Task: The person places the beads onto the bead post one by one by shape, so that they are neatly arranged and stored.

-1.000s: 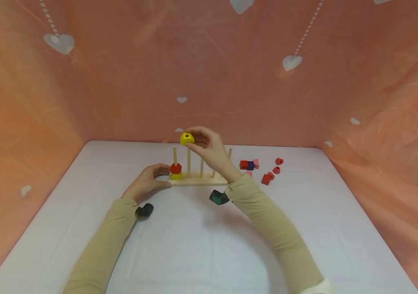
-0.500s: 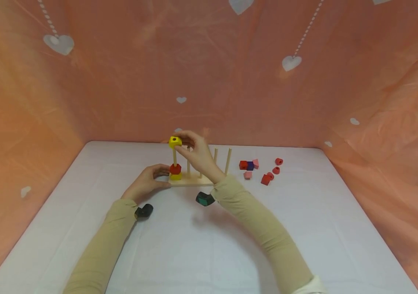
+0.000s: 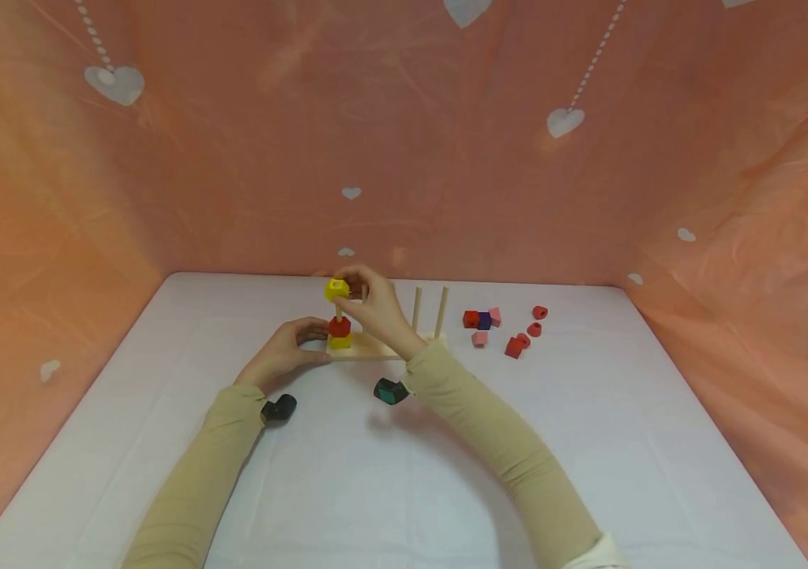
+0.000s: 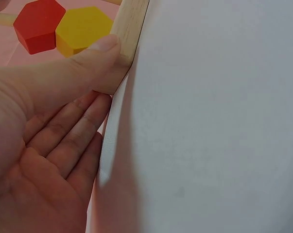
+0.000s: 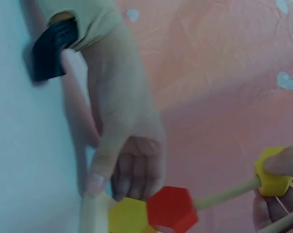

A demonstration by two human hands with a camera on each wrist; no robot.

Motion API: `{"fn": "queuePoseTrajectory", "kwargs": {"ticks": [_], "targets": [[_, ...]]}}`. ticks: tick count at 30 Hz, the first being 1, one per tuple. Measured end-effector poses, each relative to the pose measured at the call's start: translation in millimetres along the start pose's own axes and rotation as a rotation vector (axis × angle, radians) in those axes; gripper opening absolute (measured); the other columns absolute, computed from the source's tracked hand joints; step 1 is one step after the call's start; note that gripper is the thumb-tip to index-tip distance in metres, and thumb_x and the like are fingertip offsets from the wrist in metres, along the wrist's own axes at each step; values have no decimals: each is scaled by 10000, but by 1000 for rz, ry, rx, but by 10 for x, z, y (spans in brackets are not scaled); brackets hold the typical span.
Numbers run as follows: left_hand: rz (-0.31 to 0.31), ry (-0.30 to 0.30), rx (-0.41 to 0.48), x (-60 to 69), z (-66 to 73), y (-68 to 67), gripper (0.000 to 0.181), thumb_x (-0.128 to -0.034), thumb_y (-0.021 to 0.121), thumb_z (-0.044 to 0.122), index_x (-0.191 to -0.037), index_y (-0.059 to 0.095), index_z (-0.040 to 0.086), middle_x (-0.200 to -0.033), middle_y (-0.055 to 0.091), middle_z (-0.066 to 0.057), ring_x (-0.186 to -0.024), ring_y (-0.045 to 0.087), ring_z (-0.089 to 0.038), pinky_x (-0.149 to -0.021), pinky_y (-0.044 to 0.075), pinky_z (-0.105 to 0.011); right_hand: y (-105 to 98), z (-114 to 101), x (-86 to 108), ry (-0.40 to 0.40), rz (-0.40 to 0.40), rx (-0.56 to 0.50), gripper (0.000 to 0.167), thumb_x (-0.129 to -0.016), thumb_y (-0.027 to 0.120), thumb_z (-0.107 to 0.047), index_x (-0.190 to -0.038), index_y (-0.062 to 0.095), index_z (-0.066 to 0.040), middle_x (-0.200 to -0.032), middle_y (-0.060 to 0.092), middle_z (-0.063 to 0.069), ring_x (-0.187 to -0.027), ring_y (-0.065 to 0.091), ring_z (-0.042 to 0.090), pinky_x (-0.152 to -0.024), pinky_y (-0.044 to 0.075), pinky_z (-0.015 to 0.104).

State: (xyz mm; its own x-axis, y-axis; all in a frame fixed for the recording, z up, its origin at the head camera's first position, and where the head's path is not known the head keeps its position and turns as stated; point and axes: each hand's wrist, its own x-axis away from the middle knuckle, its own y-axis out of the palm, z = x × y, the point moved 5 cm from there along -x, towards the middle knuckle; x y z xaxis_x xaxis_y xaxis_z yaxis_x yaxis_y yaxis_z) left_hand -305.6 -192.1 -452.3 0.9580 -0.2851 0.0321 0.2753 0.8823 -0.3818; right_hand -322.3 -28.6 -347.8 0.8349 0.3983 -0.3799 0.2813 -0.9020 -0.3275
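My right hand (image 3: 377,308) pinches a yellow hexagonal bead (image 3: 336,289) between thumb and fingers. In the right wrist view the bead sits threaded on the top of a peg (image 5: 229,193). Lower on that leftmost peg, a red hexagonal bead (image 3: 340,327) rests on a yellow one (image 3: 340,342), apart from the held bead. The pegs rise from a wooden peg stand (image 3: 364,346). At its left end my left hand (image 3: 281,352) grips the stand. The left wrist view has the thumb (image 4: 105,44) on the base and the fingers behind the end.
Right of the stand lie a red cube (image 3: 471,319), a dark blue cube (image 3: 484,321) and pink beads (image 3: 479,339). Farther right are several red beads (image 3: 535,329). The white-covered table (image 3: 347,490) meets a pink curtain (image 3: 404,158) with hearts behind.
My right hand has carried the yellow bead left from above the second peg to the leftmost one, then slightly down onto its top. The left hand has stayed put.
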Motion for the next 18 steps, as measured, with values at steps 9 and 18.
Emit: {"fn": "queuePoseTrajectory", "kwargs": {"ticks": [9, 18], "targets": [[-2, -48, 1, 14, 7, 14, 576, -799, 785, 131, -1311, 525, 83, -1295, 563, -95, -1253, 463, -281, -1078, 326, -471, 39, -43, 134, -38, 14, -21, 350, -860, 666, 46, -1166, 503, 92, -1112, 589, 219, -986, 595, 310, -894, 511, 384], [-2, -55, -17, 6, 7, 7, 593, -788, 796, 143, -1312, 525, 83, -1292, 566, -93, -1257, 459, -280, -1091, 305, -474, 57, -100, 226, 34, 64, -80, 320, -864, 650, 67, -1141, 491, 82, -1119, 569, 220, -990, 577, 328, -925, 488, 433]]}}
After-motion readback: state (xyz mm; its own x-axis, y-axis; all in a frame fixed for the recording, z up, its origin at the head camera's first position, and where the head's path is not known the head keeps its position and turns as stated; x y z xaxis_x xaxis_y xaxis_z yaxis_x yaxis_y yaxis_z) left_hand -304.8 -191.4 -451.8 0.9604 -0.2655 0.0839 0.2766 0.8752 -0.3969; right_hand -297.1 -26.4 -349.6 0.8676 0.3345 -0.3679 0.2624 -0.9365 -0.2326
